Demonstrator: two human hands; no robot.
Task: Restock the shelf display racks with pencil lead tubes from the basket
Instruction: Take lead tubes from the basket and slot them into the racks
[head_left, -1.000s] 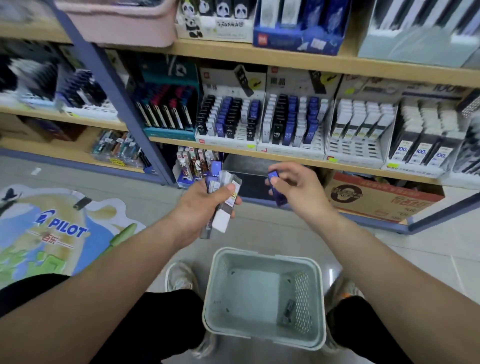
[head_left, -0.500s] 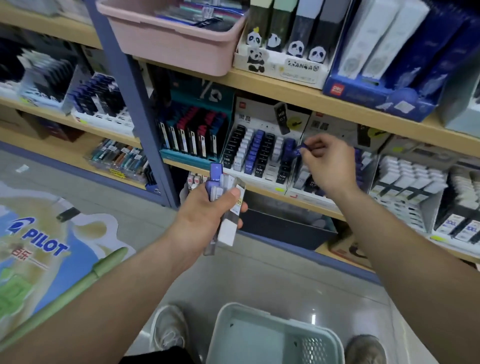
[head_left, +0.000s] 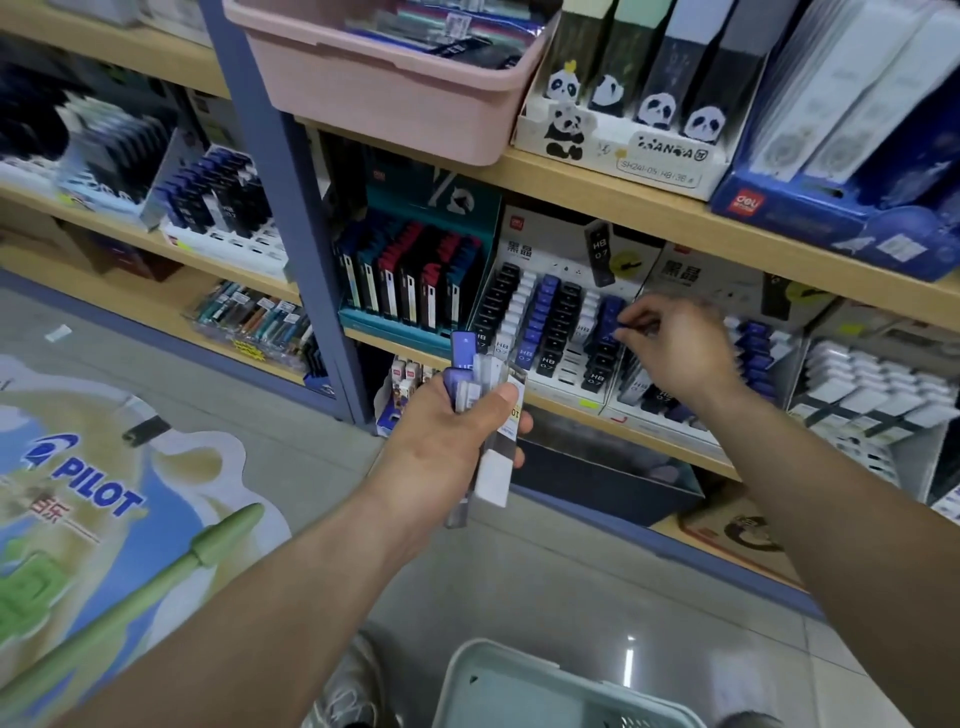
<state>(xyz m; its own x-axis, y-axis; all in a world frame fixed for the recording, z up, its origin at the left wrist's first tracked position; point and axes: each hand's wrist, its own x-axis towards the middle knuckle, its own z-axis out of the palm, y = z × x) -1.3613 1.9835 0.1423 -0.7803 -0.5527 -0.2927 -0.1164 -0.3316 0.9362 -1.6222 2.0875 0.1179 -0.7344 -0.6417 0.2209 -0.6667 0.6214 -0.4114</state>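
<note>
Blue tube (head_left: 635, 326) sits pinched in the fingers of your right hand (head_left: 675, 358): align it with the rack (head_left: 563, 389) column at centre frame, then press. Left hand (head_left: 447, 441) grips spare tubes (head_left: 480, 384).

Two bare hands show: the left hand (head_left: 447, 441) and the right hand (head_left: 675, 358). The left grips one bundle of blue-capped and clear plastic lead tubes (head_left: 480, 410), too overlapped to count; the right pinches one dark blue lead tube (head_left: 638, 326). There is one pale green plastic basket (head_left: 449, 691), one pink plastic tub (head_left: 395, 104) and one teal cardboard display rack (head_left: 389, 325). There are two white racks: the left white cardboard rack (head_left: 550, 260) and the right white cardboard rack (head_left: 691, 275). Four tall dark panda-topped boxes (head_left: 670, 62) stand above.
</note>
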